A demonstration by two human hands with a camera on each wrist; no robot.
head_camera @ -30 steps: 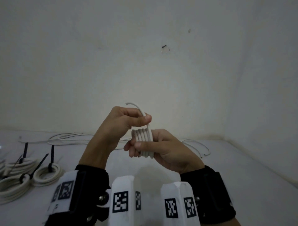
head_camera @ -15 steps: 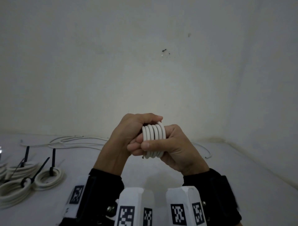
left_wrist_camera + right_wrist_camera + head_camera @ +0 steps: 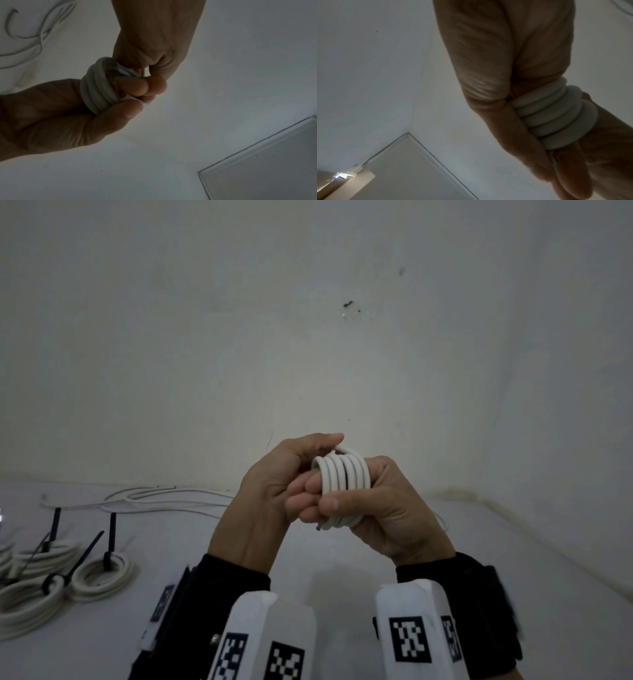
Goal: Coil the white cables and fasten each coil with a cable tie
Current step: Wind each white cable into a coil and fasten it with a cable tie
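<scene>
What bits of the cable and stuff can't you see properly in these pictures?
- Coil middle: head view, both hands wrap it, right hand in front.
- Cable's top end: head view, under the left hand thumb.
- Tied coils: head view, cut off by the left edge, so no full count.
- Loose cables: head view, ends too thin and far; blurred in the left wrist view.
- Spare ties: none in view.

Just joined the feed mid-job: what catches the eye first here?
A white cable coil held up before the wall, wound round the right hand's fingers; the left hand pinches its top. On the table at far left lie finished coils with black cable ties sticking up.
</scene>
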